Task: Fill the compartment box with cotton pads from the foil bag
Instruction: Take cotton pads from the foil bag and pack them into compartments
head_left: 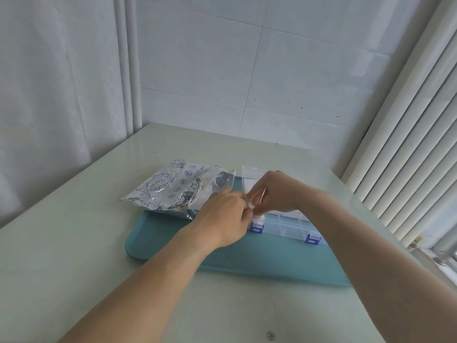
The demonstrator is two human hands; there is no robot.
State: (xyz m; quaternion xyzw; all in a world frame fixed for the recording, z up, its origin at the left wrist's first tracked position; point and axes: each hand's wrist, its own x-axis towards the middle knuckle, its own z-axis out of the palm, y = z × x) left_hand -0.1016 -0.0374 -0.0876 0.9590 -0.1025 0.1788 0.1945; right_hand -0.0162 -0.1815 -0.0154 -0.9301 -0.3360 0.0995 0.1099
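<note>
Working a cotton pad (252,206) over the near-left cell of the compartment box (288,225), the left hand (226,216) and right hand (274,191) each keep a pinching grip on it. Most near cells look unfilled. The foil bag (176,188) lies left on a teal mat (222,256), pale counter (74,243), tiled wall (247,70) beyond.

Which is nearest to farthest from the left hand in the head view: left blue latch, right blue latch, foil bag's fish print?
From the left hand:
1. Left blue latch, on the compartment box front edge, just right of the fingers.
2. Fish print, on the foil bag, up and left.
3. Right blue latch, farther right along the same edge.
</note>
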